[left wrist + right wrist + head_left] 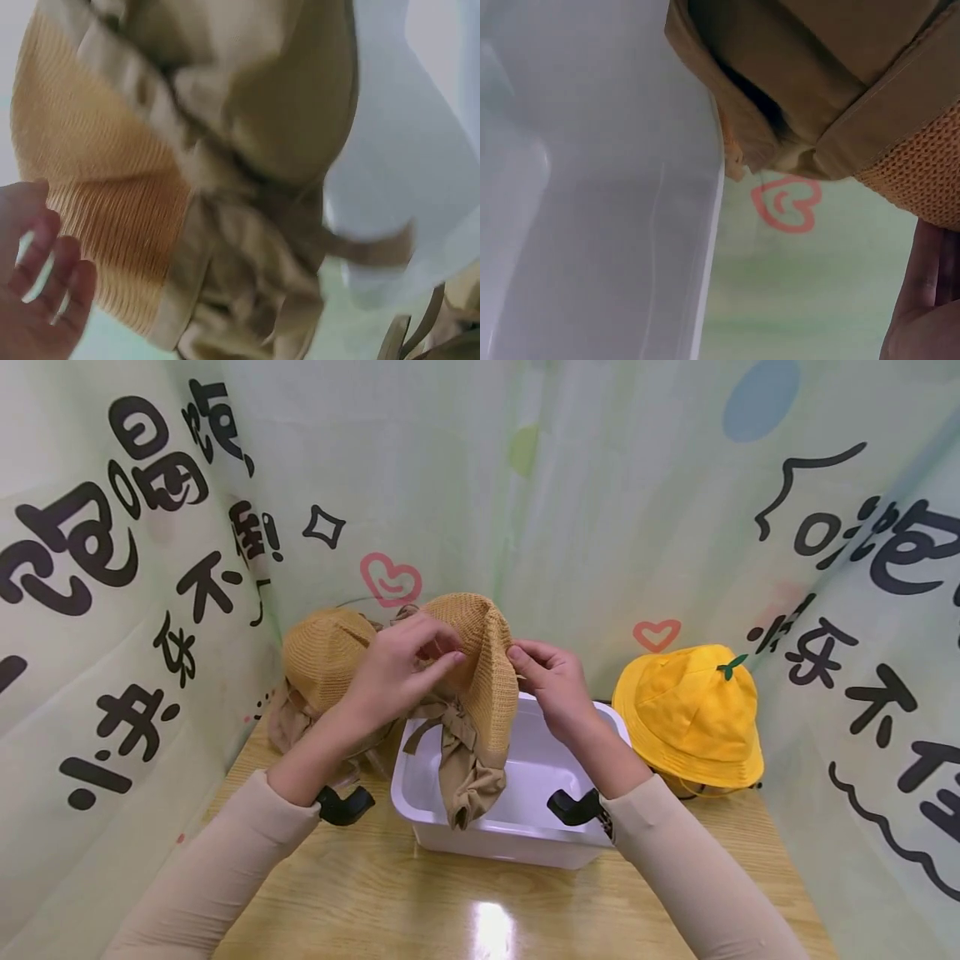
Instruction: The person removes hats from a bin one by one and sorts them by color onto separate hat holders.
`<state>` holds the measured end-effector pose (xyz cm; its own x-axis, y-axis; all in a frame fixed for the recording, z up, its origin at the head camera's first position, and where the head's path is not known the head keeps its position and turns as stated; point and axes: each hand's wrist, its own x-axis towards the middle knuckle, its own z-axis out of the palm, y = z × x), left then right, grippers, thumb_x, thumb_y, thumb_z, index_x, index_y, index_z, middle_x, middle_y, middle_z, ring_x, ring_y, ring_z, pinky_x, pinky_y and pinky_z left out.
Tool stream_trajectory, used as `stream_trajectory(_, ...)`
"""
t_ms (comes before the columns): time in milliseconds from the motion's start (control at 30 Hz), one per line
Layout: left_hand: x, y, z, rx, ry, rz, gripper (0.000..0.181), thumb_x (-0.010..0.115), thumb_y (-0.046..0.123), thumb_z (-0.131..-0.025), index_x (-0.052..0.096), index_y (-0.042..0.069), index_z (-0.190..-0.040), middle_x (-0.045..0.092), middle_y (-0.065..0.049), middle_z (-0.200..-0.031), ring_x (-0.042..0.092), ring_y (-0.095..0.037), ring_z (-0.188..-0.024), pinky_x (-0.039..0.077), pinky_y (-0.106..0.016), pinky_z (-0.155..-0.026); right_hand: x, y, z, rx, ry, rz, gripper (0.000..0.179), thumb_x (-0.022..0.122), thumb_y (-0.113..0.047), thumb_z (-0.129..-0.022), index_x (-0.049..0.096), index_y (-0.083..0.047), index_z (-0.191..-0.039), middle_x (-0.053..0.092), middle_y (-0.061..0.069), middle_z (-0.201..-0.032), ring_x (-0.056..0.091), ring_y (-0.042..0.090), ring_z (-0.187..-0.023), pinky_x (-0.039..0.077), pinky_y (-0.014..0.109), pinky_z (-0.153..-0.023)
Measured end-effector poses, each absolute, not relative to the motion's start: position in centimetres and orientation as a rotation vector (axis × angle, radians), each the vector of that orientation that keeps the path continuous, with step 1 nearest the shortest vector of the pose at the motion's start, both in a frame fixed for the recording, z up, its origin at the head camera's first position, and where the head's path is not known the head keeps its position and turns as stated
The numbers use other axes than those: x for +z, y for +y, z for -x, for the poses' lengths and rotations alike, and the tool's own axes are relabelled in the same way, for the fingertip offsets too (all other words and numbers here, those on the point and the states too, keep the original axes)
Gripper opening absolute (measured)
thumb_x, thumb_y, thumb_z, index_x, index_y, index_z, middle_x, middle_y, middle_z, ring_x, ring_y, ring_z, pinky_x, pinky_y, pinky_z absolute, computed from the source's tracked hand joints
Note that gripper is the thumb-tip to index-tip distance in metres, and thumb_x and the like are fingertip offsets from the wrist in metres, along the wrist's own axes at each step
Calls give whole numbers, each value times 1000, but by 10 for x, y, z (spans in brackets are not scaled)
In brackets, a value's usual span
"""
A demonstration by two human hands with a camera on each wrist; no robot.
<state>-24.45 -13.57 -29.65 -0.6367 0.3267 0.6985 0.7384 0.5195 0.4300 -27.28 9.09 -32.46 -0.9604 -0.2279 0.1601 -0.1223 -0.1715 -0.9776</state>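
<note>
A tan woven sun hat [497, 697] with khaki cloth trim [468, 777] hangs folded over the white plastic tub [510, 853]. My right hand [558, 689] pinches the hat's right edge between thumb and fingers. On the other side, my left hand [397, 668] is beside the crown with loosely bent fingers and nothing in its grasp. The left wrist view shows those fingers [56, 262] spread next to the ribbed weave [124, 217], and I cannot tell whether they touch it. In the right wrist view, the weave [922, 165] partly hides my fingers.
A second tan woven hat [326, 660] with khaki cloth sits left of the tub. To the right is a yellow bucket hat [686, 718] bearing a green sprout [731, 667]. Printed curtains [577, 510] enclose the wooden table [360, 893] at the back and sides.
</note>
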Motion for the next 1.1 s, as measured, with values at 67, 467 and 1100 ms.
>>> stream_trajectory(67,-300,-131,241,-1010,-2289,851,14,71,20,-94,72,11,-105,67,1,-98,61,-10,-86,53,-27,-74,-325,90,272,-2342,1903,411,18,57,-5,-100,74,-10,-101,71,-4,-92,69,9,-85,59,26,-76)
stream_trajectory(467,-310,-114,239,-1201,-2451,777,29,64,5,-95,62,-2,-123,66,-15,-116,67,-24,-101,57,-35,-86,-330,88,268,-2320,1844,411,29,55,-6,-101,75,-24,-91,69,-7,-92,64,6,-87,57,26,-76)
stream_trajectory(1100,-313,-135,244,-1373,-2398,636,17,65,16,-98,66,3,-109,67,-7,-96,61,-17,-88,53,-32,-75,-328,90,267,-2197,2308,406,28,66,-16,-97,66,8,-112,66,-9,-85,60,6,-80,52,19,-71)
